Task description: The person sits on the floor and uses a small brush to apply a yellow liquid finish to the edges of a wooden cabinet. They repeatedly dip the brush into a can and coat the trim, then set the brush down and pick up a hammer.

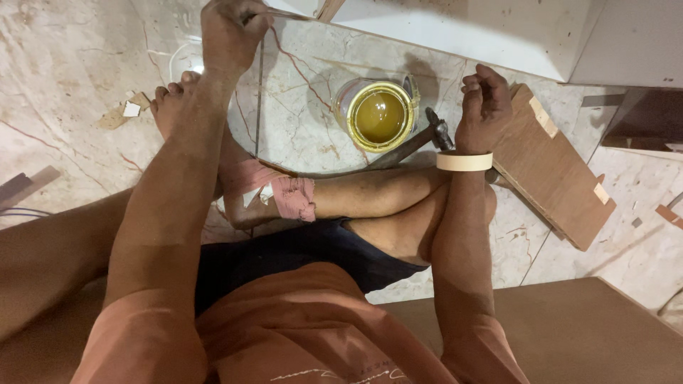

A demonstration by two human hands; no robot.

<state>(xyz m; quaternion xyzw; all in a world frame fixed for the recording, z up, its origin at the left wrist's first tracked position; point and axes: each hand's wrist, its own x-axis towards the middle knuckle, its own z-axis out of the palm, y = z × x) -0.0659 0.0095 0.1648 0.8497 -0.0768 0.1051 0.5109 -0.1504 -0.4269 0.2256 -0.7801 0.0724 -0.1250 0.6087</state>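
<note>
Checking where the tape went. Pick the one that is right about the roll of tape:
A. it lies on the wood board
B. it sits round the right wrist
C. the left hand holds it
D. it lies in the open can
B: the pale roll of tape rings the wrist just below the right hand, apart from the can, the board and the left hand.

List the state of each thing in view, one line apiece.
Left hand: raised, grip closed on a thin strip.
Right hand: fingers curled, nothing visible in its grip.
Tape roll: worn round the right wrist.
Tin: open, upright, holding yellowish liquid.
Hammer: lying on the floor beside the tin.
Wooden board: lying flat on the floor.
Pink cloth: wrapped round the lower leg.
</note>
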